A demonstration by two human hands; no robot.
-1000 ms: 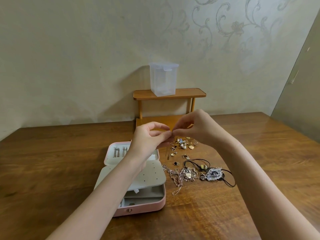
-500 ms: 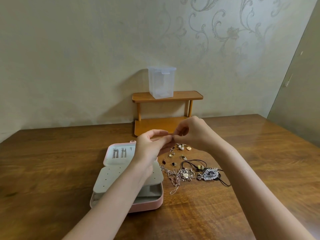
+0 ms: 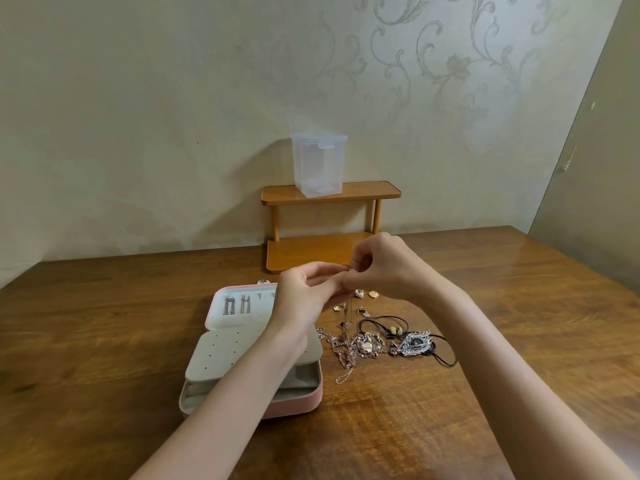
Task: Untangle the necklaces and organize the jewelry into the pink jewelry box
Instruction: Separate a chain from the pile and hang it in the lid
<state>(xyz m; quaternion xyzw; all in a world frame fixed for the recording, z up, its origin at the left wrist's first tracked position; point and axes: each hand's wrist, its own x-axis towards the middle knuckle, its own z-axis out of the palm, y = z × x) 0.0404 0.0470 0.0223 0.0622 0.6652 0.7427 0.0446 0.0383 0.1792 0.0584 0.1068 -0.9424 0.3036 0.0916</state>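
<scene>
Scrolled wallpaper (image 3: 433,64) backed a wooden desk (image 3: 104,323); at 12 o'clock a shelf (image 3: 329,194) bore a clear tub (image 3: 318,164). Both hands, left (image 3: 304,299) and right (image 3: 384,268), pinched a chain (image 3: 348,311) above the desk. At 9 o'clock of the jewelry (image 3: 381,342) lay the open box (image 3: 298,407).

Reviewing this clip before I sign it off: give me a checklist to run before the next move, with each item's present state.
1. Thin chain pinched by both hands, left hand, right hand: ok.
2. Chain free of the tangled pile: cannot tell.
3. Pink jewelry box open: ok.
4. Earring panel lifted off the compartments: not ok.
5. Black cord pendant clear of the hands: ok.
</scene>
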